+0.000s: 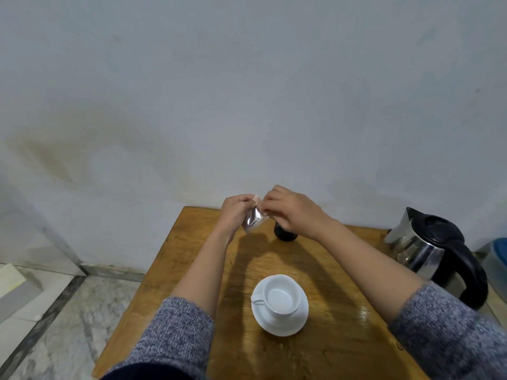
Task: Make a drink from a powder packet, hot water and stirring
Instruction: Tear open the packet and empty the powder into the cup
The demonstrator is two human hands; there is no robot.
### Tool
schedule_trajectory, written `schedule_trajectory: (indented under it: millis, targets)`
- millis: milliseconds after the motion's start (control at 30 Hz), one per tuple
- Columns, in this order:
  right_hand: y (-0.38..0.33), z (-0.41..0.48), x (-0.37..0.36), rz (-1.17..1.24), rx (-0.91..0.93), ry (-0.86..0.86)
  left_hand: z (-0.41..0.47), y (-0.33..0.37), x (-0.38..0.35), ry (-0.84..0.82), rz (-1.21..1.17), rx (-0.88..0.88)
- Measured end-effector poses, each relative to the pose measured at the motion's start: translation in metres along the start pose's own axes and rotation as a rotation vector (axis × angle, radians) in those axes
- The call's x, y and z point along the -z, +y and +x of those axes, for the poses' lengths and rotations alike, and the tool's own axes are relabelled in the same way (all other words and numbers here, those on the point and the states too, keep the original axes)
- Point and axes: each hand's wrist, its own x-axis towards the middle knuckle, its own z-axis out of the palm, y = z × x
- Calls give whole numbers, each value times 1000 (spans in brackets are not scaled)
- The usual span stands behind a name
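Observation:
Both hands are raised over the far part of the wooden table (343,283). My left hand (236,212) pinches a small silvery powder packet (253,221) by its upper edge. My right hand (290,209) pinches the same top corner from the right. The packet hangs tilted between them. A white cup (281,297) stands on a white saucer (290,325) near the table's middle, closer to me; it looks to hold only clear liquid or nothing. A steel kettle (419,248) with a black lid and handle stands at the table's right edge.
A dark round container (285,234) sits on the table partly hidden under my right hand. A pale wall rises just behind the table. Marble floor lies to the left, with a pale block (13,286) at the far left. A blue object (498,256) shows behind the kettle.

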Motion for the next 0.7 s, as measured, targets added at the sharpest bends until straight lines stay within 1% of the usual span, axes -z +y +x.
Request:
schedule_trajectory:
  millis: [100,167,233,300,400,500,567,700]
  targets:
    - [-1,-2,-4,-10,5,-28,5,-5,6,111,-33,-3]
    - [-5,-1,-8,11,12,-73,8,-8,10,217,-73,4]
    - [-12,1,-11,97,4,-151,11,-12,21,338,-124,16]
    - [-19,3,-13,201,-22,-256,13,-15,34,415,-164,7]
    - [-26,8,-28,357,-156,-364,10,-19,56,463,-174,-59]
    - [-28,16,-62,467,-374,-403,1,-25,75,470,-178,-118]
    - [-33,17,-89,525,-506,-441,-5,-37,89,494,-176,-120]
    - [-45,12,-143,594,-631,-593,-22,-67,118,526,-142,-82]
